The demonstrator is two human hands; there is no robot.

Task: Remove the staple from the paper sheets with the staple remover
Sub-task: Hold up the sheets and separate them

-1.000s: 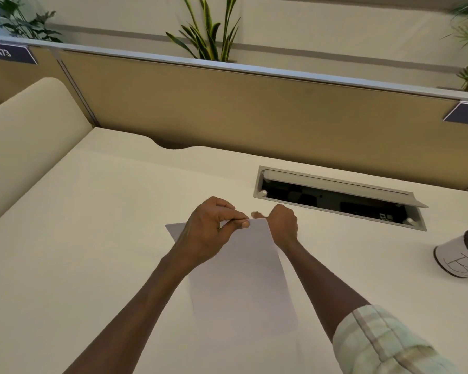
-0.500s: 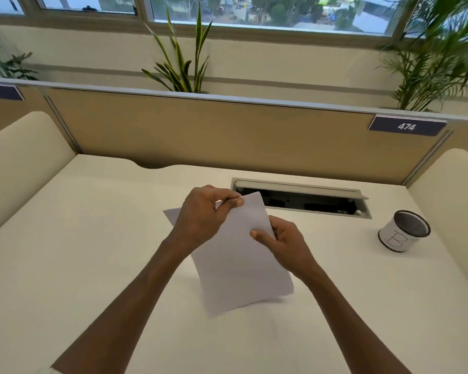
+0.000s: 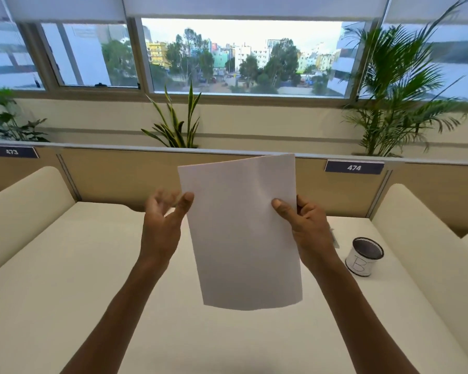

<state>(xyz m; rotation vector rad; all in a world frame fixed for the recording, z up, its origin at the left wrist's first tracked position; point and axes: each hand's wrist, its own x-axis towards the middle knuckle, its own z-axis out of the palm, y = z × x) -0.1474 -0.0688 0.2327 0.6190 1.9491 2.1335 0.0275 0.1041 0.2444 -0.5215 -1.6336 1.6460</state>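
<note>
Paper: your white, blank-faced paper sheets are up in the air in front of you, well above the cream desk top, roughly upright with the top edge curling.
Right hand: your right hand pinches the sheets at their right edge, thumb on the near face and fingers behind; it alone carries them.
Left hand: your left hand is spread and blurred at the left edge, thumb tip just touching or just beside the paper; it grips nothing that I can see.
Staple and tool: neither the staple nor the staple remover shows; I cannot tell whether the staple is already out.
Risk, droop: held by one edge only, the sheets could fold or swing, and if they are loose the back sheet could slide out.
Risk, tin: the small white tin with a dark mesh top stands near your right forearm; a wide sweep downward could knock it.
Risk, check: a small staple or its torn holes are easy to miss on a curled page.
Changed: half a second ago the sheets lay low over the desk with your left hand pinching the top corner; now they are raised and your left hand has let go.
</note>
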